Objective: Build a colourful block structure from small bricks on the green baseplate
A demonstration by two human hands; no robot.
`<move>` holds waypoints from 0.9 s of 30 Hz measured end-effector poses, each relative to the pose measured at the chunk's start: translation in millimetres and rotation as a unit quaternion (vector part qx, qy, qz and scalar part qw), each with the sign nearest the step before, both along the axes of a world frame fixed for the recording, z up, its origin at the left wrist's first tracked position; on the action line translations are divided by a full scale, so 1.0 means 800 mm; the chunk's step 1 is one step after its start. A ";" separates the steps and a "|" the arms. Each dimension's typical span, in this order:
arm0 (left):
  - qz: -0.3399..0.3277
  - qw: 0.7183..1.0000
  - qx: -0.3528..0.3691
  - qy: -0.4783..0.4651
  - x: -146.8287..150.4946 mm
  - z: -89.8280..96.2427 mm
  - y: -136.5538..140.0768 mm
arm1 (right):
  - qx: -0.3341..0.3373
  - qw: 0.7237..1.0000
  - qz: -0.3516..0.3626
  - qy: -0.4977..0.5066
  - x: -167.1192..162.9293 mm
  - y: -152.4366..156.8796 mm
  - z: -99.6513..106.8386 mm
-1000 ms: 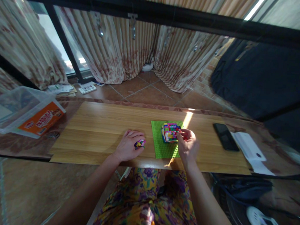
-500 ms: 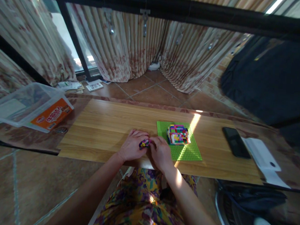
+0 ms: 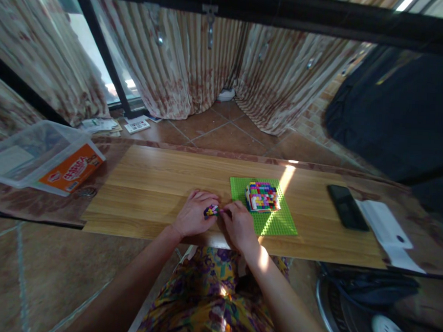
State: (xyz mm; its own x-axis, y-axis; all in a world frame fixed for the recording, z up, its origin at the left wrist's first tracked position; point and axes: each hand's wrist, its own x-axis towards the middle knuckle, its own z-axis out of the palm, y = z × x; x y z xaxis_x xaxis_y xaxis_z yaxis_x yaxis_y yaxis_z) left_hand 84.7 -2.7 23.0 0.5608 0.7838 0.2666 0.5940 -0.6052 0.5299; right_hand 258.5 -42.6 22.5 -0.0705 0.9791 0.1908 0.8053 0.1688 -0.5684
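Observation:
My left hand is closed around a small cluster of toy building bricks, yellow, pink, black and purple, above the wooden board. Just to its right, my right hand is in a pinch, with a small pink brick at its fingertips, close beside the cluster. A block built of multicoloured bricks sits on a green studded baseplate, to the right of my right hand. The palm side of both hands is hidden.
A clear plastic box with an orange label stands at the far left. To the right lie a black phone and a white object. The wooden board ends at its near edge by my lap.
My right fingertips have drawn slightly away from the brick cluster, leaving a narrow gap. The cluster stays in my left hand. The whole view has shifted a little.

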 end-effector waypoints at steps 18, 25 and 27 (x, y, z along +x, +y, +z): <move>0.037 0.999 0.017 0.012 0.012 0.000 -0.004 | 0.048 0.996 -0.039 0.067 0.013 -0.016 -0.001; 0.098 0.995 0.022 0.019 0.043 -0.001 -0.016 | 0.057 0.955 -0.147 0.252 0.047 -0.042 0.016; 0.109 0.994 0.022 0.017 0.051 -0.002 -0.016 | 0.040 0.938 -0.162 0.305 0.060 -0.046 0.023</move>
State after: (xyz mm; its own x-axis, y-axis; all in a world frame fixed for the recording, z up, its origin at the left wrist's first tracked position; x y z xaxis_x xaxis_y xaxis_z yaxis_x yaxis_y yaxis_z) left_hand 125.8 -15.3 21.6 0.3883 0.8756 0.2875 0.7306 -0.4826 0.4831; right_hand 306.2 -79.3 40.9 0.3737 0.9113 0.1731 0.3515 0.0337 -0.9356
